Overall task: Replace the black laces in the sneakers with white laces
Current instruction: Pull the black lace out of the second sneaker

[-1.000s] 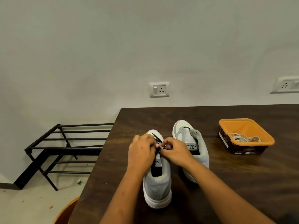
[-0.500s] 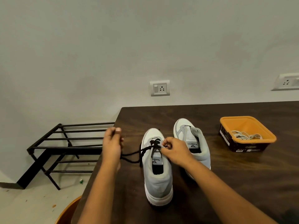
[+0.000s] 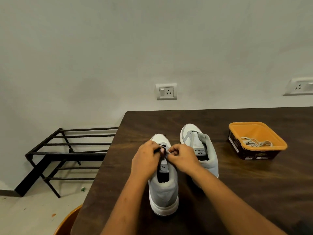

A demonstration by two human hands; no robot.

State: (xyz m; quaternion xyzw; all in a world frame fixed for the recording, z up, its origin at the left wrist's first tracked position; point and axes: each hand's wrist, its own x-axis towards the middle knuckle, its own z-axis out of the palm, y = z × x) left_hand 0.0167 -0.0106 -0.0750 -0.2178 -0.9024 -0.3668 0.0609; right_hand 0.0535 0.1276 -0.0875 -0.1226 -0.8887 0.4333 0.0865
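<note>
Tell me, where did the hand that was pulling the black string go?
The left hand swung back in from the left to the near sneaker and pinches the black lace at the eyelets again; the pulled-out loop is gone. The right hand stayed pinching there. The other sneaker and the orange tub of white laces did not move.
</note>
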